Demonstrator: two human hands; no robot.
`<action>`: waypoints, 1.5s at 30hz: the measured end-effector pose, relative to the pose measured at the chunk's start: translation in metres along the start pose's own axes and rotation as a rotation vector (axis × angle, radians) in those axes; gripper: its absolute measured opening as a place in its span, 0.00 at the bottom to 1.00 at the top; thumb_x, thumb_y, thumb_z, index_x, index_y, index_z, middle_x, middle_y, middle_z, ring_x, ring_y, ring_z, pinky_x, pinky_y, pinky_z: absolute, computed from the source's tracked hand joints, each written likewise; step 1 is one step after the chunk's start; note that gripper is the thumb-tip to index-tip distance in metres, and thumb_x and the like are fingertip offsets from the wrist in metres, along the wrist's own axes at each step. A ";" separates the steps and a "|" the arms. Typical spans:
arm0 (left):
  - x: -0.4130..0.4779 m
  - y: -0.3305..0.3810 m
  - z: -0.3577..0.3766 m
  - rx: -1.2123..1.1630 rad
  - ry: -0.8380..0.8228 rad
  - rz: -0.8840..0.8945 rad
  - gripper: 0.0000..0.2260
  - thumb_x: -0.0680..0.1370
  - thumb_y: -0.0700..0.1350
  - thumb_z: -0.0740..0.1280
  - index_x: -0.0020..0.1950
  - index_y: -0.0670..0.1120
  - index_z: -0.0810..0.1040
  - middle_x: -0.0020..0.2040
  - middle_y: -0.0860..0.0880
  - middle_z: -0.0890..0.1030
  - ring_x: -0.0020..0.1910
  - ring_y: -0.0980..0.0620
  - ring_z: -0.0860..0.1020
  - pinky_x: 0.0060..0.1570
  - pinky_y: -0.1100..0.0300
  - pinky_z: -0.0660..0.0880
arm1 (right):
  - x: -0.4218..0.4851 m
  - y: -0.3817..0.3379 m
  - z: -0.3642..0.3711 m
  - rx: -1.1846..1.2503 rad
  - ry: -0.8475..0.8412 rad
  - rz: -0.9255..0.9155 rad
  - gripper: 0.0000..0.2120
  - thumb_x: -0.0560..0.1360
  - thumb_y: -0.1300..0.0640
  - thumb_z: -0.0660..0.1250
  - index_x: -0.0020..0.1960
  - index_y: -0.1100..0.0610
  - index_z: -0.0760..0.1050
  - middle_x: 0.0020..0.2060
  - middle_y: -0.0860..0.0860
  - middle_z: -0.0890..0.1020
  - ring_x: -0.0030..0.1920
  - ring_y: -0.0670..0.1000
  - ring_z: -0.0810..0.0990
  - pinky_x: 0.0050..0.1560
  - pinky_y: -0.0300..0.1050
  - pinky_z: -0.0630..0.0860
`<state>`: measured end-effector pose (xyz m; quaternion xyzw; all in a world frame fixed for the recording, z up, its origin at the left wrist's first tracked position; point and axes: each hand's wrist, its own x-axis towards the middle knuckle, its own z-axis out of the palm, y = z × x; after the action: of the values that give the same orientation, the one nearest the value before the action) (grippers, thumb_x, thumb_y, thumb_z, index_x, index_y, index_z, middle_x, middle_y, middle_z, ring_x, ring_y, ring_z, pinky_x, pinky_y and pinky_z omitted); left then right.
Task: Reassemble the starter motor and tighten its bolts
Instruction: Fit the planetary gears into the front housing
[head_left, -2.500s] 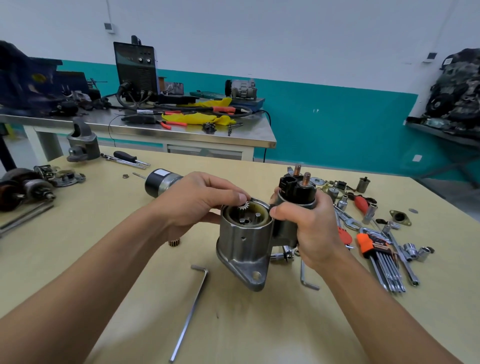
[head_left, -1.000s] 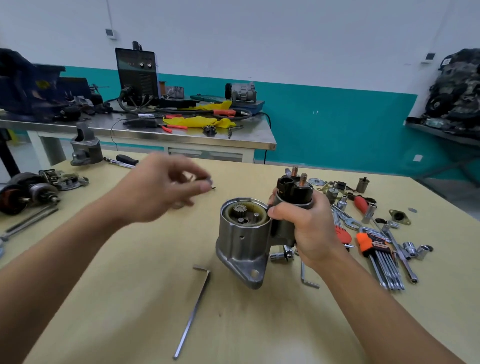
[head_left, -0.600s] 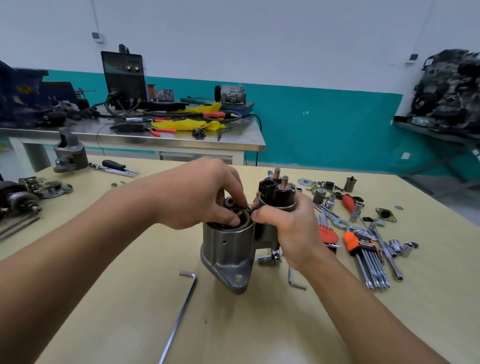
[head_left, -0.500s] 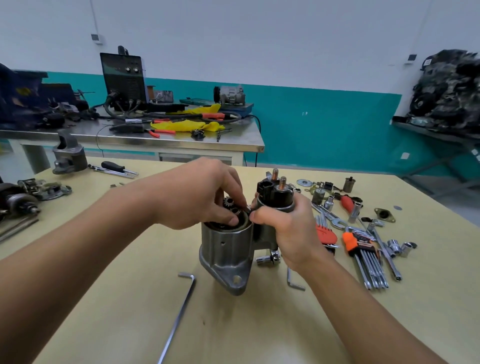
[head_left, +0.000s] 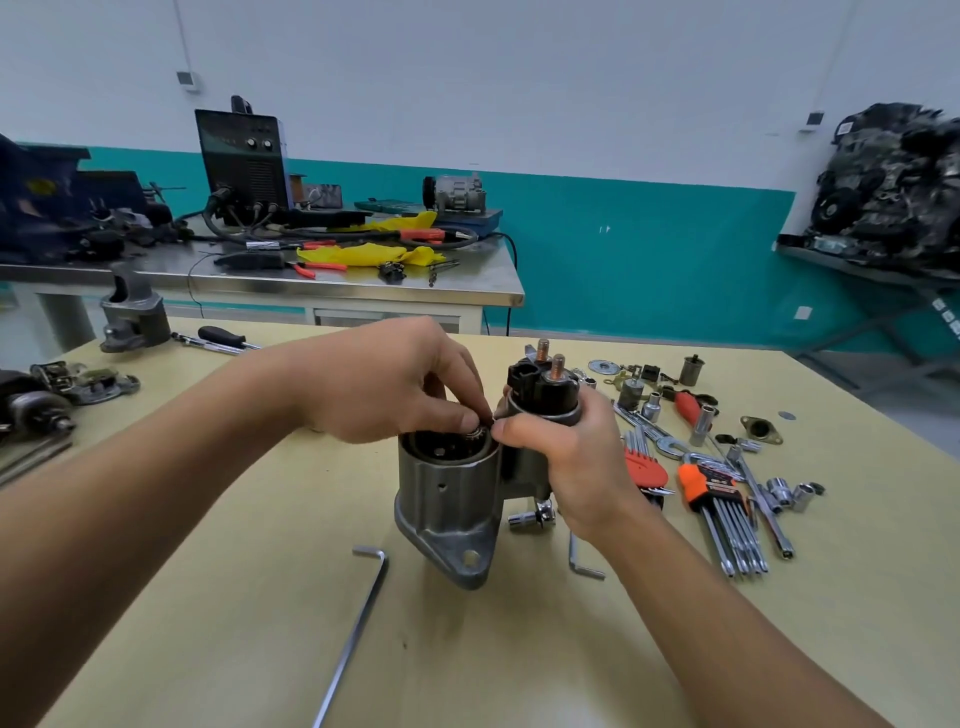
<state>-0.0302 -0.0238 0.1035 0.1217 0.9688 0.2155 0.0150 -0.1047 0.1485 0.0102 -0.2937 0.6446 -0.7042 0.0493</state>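
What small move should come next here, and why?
Probably ease the small gear down until it seats: the left hand pinches it at the rim of the open housing, while the right hand grips the solenoid, steadying the unit.

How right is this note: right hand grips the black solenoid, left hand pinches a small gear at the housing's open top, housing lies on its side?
One error: in the head view the housing stands upright, open end up. The right hand grips the black solenoid; the left hand pinches the small gear.
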 end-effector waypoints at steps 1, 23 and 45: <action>0.002 0.001 0.003 -0.008 0.035 -0.013 0.05 0.78 0.49 0.70 0.48 0.60 0.85 0.51 0.59 0.83 0.48 0.59 0.81 0.47 0.62 0.78 | 0.000 0.000 0.001 -0.001 0.001 -0.003 0.14 0.54 0.48 0.76 0.38 0.49 0.82 0.40 0.55 0.83 0.50 0.62 0.83 0.51 0.68 0.80; 0.003 0.006 0.017 0.056 0.268 -0.148 0.03 0.73 0.51 0.77 0.40 0.56 0.85 0.30 0.62 0.80 0.39 0.75 0.75 0.25 0.78 0.68 | 0.000 0.004 0.002 0.004 -0.030 -0.034 0.10 0.57 0.48 0.75 0.38 0.44 0.81 0.35 0.48 0.83 0.45 0.54 0.84 0.47 0.57 0.84; -0.014 -0.004 0.001 0.012 0.127 -0.055 0.10 0.75 0.45 0.75 0.49 0.61 0.84 0.47 0.60 0.85 0.45 0.64 0.81 0.44 0.66 0.77 | -0.002 0.002 0.003 0.025 -0.030 -0.038 0.11 0.58 0.44 0.76 0.38 0.45 0.81 0.37 0.49 0.83 0.47 0.56 0.84 0.50 0.63 0.83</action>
<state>-0.0178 -0.0303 0.1007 0.0810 0.9720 0.2164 -0.0415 -0.1017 0.1463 0.0075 -0.3155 0.6294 -0.7084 0.0493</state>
